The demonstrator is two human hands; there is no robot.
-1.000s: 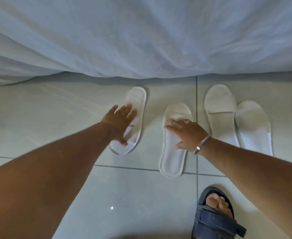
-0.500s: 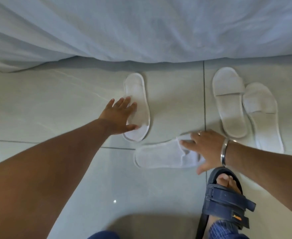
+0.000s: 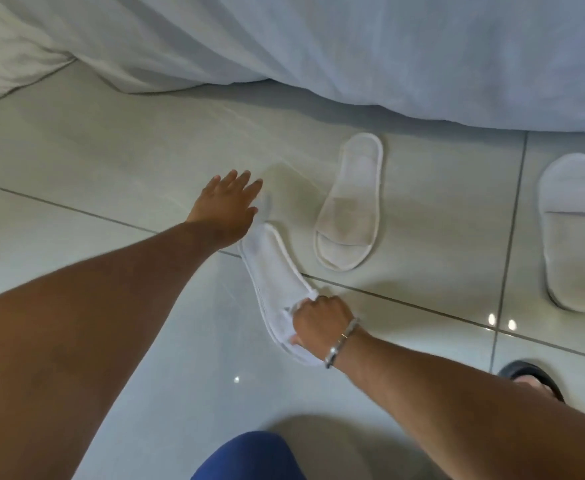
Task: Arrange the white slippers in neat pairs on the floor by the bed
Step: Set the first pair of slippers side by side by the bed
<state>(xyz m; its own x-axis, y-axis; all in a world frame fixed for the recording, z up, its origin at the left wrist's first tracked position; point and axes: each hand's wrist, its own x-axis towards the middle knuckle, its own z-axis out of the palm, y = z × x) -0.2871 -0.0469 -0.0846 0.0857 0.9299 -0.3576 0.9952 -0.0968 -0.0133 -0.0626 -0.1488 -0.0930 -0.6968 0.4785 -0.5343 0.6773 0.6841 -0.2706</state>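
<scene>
My right hand (image 3: 318, 320) is closed around the strap end of a white slipper (image 3: 273, 271) that lies slanted across a tile joint. My left hand (image 3: 227, 206) hovers flat with fingers spread at that slipper's far end, holding nothing. A second white slipper (image 3: 350, 209) lies alone just to the right, its open toe pointing toward me. Farther right lies a third white slipper (image 3: 575, 237), with the edge of another one cut off by the frame.
The white bed sheet (image 3: 353, 53) hangs to the floor along the top. Glossy pale tiles (image 3: 111, 161) cover the floor. My sandalled foot (image 3: 530, 379) stands at the lower right, and a blue-clad knee (image 3: 249, 455) shows at the bottom.
My right hand has closed on the sideways slipper and swung it to the left. My left hand has come off the other slipper and moved left. The view has shifted left.
</scene>
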